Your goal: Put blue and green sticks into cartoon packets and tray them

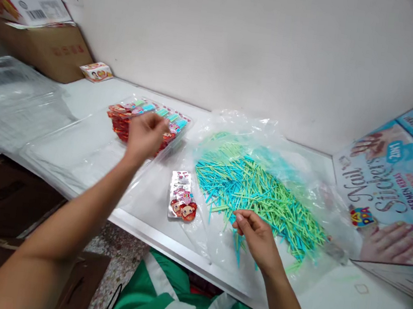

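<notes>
My left hand (145, 137), slightly blurred, is above a clear plastic tray (177, 143) of red cartoon-printed sachets (118, 121). Its fingers are pinched together; whatever is between them is hidden. Short green and blue sticks (162, 112) show on the sachets in that tray. At the near edge of a loose pile of thin green and blue plastic sticks (258, 192), my right hand (257, 234) has thumb and forefinger closed. I cannot make out what they hold. Between the hands, a sachet with red-haired cartoon faces (182, 197) lies flat on the white table (159, 227).
The pile rests on an open clear plastic bag (239, 121). Empty clear trays (12, 93) are stacked at the left. A brown carton (53, 48) and a small box (96, 72) stand behind them. A blue nail-sticker box (395, 194) stands at right, against the wall.
</notes>
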`<action>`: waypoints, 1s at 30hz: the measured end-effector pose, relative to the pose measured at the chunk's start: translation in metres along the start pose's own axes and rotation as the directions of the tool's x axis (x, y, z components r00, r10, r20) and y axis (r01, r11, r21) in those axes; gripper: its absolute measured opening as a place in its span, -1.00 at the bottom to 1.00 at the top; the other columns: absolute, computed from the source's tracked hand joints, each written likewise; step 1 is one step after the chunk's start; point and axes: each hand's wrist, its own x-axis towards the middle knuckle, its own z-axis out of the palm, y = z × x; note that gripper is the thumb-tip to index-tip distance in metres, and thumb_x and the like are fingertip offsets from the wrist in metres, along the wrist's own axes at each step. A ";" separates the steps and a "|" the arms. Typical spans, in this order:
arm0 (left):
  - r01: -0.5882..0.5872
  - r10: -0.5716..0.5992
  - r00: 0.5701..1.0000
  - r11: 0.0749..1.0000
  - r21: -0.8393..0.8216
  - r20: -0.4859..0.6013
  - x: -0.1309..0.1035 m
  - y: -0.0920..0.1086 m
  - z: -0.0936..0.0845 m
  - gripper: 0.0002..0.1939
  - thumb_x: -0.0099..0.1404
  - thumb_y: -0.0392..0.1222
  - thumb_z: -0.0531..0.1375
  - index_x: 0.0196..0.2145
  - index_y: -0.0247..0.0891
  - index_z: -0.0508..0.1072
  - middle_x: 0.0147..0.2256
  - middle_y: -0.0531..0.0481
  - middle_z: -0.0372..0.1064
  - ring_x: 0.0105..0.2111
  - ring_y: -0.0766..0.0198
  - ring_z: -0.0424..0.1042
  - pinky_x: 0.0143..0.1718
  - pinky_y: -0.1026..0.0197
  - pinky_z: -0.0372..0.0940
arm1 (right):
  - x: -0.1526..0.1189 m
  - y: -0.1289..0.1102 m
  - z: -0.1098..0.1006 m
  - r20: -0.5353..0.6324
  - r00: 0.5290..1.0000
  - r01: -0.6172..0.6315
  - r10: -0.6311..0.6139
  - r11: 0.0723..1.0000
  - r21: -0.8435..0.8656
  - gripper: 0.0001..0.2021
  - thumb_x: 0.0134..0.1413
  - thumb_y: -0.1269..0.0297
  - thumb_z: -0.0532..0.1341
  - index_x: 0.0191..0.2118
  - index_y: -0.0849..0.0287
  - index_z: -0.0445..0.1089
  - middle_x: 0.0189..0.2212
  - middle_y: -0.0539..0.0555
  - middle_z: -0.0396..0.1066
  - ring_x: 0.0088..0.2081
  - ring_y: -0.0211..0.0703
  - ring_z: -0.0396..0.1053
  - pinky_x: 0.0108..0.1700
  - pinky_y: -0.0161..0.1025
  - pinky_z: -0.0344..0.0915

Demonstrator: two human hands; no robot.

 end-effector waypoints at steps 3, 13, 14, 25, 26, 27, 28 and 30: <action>-0.041 0.020 0.964 0.996 0.074 0.266 -0.090 -0.006 0.017 -0.64 0.19 0.09 0.04 -0.29 -0.24 0.41 -0.40 0.00 0.40 -0.43 0.28 0.33 -0.40 0.26 0.16 | -0.007 0.001 0.004 0.044 0.999 0.004 -0.003 1.000 -0.007 -0.73 0.08 0.09 0.10 -0.24 0.17 0.35 -0.51 0.01 0.36 -0.48 -0.26 0.22 -0.39 -0.30 0.19; 0.391 -0.431 0.875 0.897 0.205 0.218 -0.132 -0.090 0.063 -0.67 -0.01 0.06 0.20 -0.45 -0.29 0.40 -0.54 0.00 0.38 -0.52 0.26 0.35 -0.51 0.29 0.12 | -0.031 -0.002 0.006 0.092 0.995 0.047 -0.045 0.999 -0.020 -0.71 0.09 0.08 0.08 -0.20 0.18 0.35 -0.49 0.02 0.37 -0.44 -0.25 0.24 -0.36 -0.29 0.21; 0.380 -0.420 0.882 0.902 0.205 0.212 -0.130 -0.090 0.064 -0.71 0.01 0.02 0.19 -0.47 -0.29 0.41 -0.56 0.01 0.38 -0.54 0.28 0.34 -0.52 0.30 0.11 | -0.033 -0.002 0.005 0.084 0.995 0.050 -0.048 0.999 -0.019 -0.71 0.09 0.08 0.08 -0.20 0.18 0.35 -0.49 0.01 0.37 -0.44 -0.25 0.24 -0.36 -0.29 0.21; 0.227 -0.303 0.941 0.893 0.389 0.148 -0.139 -0.082 0.053 -0.71 0.19 -0.06 0.01 -0.32 -0.21 0.46 -0.37 -0.13 0.45 -0.32 0.08 0.39 -0.39 0.20 0.11 | -0.042 -0.006 0.007 0.073 0.995 0.080 -0.073 0.992 -0.099 -0.73 0.11 0.10 0.05 -0.22 0.17 0.34 -0.49 0.01 0.38 -0.44 -0.24 0.26 -0.35 -0.29 0.22; 0.213 -0.292 0.947 0.886 0.413 0.137 -0.139 -0.081 0.053 -0.69 0.21 -0.06 -0.02 -0.29 -0.22 0.44 -0.38 -0.16 0.44 -0.31 0.05 0.39 -0.38 0.19 0.10 | -0.042 -0.006 0.009 0.078 0.994 0.086 -0.077 0.989 -0.118 -0.73 0.12 0.10 0.05 -0.22 0.17 0.34 -0.48 0.01 0.38 -0.44 -0.24 0.27 -0.35 -0.29 0.22; 0.201 -0.283 0.951 0.875 0.440 0.128 -0.139 -0.080 0.052 -0.67 0.24 -0.06 -0.06 -0.25 -0.24 0.42 -0.39 -0.18 0.44 -0.31 0.03 0.39 -0.37 0.17 0.10 | -0.043 -0.005 0.010 0.082 0.993 0.094 -0.084 0.986 -0.137 -0.73 0.12 0.10 0.04 -0.23 0.16 0.34 -0.48 0.01 0.38 -0.44 -0.24 0.27 -0.35 -0.29 0.21; 0.191 -0.276 0.953 0.864 0.467 0.121 -0.139 -0.079 0.052 -0.65 0.26 -0.05 -0.09 -0.22 -0.24 0.40 -0.41 -0.18 0.43 -0.33 0.03 0.39 -0.38 0.16 0.10 | -0.043 -0.005 0.012 0.086 0.992 0.103 -0.091 0.983 -0.153 -0.74 0.12 0.11 0.04 -0.23 0.16 0.34 -0.48 0.01 0.39 -0.44 -0.24 0.27 -0.36 -0.29 0.21; 0.182 -0.281 0.951 0.847 0.500 0.129 -0.139 -0.078 0.051 -0.61 0.28 0.02 -0.13 -0.18 -0.24 0.35 -0.43 -0.15 0.42 -0.35 0.04 0.39 -0.40 0.17 0.10 | -0.044 -0.003 0.014 0.094 0.990 0.117 -0.102 0.977 -0.178 -0.74 0.13 0.11 0.03 -0.24 0.15 0.33 -0.48 0.00 0.39 -0.45 -0.24 0.28 -0.37 -0.29 0.21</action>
